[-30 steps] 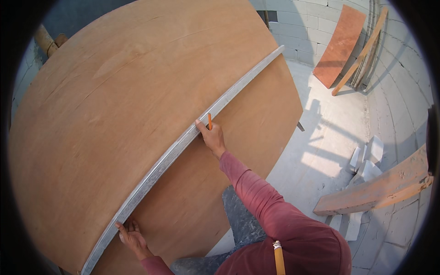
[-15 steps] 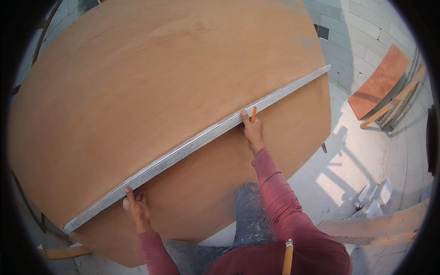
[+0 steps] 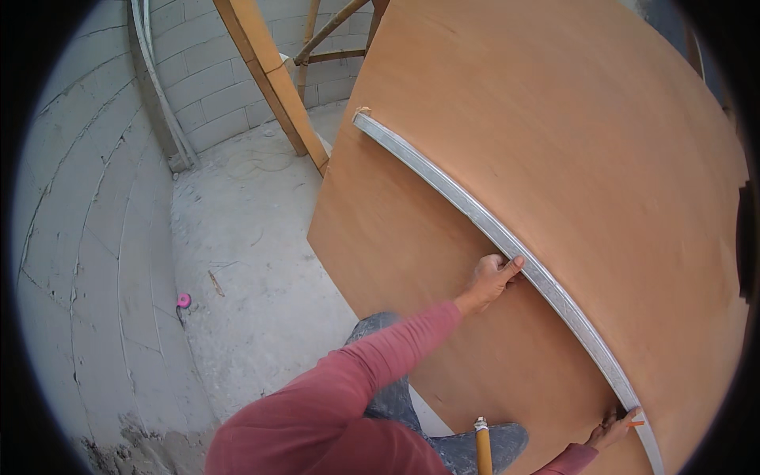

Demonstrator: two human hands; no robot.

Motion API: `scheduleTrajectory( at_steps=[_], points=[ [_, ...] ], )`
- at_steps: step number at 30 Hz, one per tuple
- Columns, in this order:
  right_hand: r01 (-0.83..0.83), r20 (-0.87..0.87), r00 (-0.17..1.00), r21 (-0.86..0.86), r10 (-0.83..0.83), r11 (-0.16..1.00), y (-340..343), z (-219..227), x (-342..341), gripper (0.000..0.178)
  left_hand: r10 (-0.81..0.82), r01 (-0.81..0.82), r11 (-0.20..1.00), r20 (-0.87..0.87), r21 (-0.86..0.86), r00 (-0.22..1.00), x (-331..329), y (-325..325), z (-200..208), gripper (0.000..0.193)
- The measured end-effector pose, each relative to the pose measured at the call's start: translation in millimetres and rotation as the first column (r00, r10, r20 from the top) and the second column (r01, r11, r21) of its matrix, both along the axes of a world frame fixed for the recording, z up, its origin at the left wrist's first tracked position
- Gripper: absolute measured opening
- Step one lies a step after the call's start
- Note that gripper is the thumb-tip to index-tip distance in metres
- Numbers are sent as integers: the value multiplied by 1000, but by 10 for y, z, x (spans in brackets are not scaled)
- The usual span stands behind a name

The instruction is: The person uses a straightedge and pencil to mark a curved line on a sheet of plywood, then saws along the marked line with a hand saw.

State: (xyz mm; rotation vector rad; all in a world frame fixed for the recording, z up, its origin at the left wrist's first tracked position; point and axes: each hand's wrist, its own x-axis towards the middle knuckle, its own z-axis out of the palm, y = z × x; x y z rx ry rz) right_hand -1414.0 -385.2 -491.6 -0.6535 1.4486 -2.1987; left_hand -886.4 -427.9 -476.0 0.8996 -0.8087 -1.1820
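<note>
A long silver metal straightedge (image 3: 469,206) lies across a large tan plywood sheet (image 3: 633,182) and looks bowed by the lens. My left hand (image 3: 492,283) is closed on it partway along, thumb on the top face and fingers at its near edge, partly hidden. Farther right, close to the lower right rim, my right hand (image 3: 611,430) also grips the straightedge. A thin orange pencil (image 3: 636,424) sticks out from the right hand by the thumb. The straightedge's far left end meets the sheet's left edge, where the wood is chipped.
Pale block walls (image 3: 87,222) rise at the left and back. An upright timber (image 3: 273,83) stands beside the sheet's far left edge, with wooden poles (image 3: 332,32) behind. On the grey concrete floor (image 3: 253,332) lie a small round pink object (image 3: 184,301) and a wood scrap (image 3: 215,283).
The view has swung left, bringing the left wall, floor and straightedge's left end into sight. Both hands still hold the straightedge, and the pencil stays in my right hand.
</note>
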Motion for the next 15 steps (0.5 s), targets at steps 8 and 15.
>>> scheduleTrajectory(
  at_steps=[8,15],
  points=[
    [-160,22,987,37,159,986,53,28,-5,68,-55,52,996,-42,-70,998,36,-87,-42,77],
    [-6,-855,495,174,154,985,-103,-692,-1048,70,-97,97,990,4,-99,995,9,-95,40,64]
  ],
)
